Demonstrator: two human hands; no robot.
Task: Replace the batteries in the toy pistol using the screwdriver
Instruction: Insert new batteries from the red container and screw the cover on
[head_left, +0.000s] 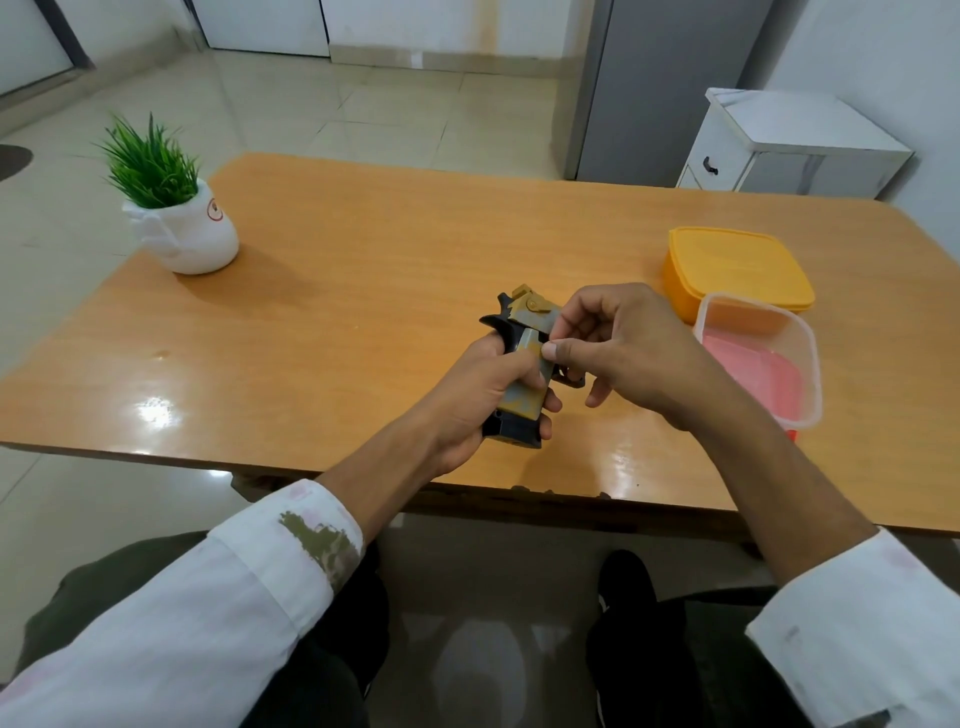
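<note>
left hand (483, 395) grips toy pistol (524, 364) | right hand (623, 348) thumb apparently on grip

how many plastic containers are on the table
2: an orange lidded container at the right side of the table, and a clear open container just in front of it, touching or overlapping. None seems hidden.

Glossy wooden table (363, 249), pale tiled floor (291, 98); white cabinet (789, 143), grey panel (670, 78), white walls
</note>
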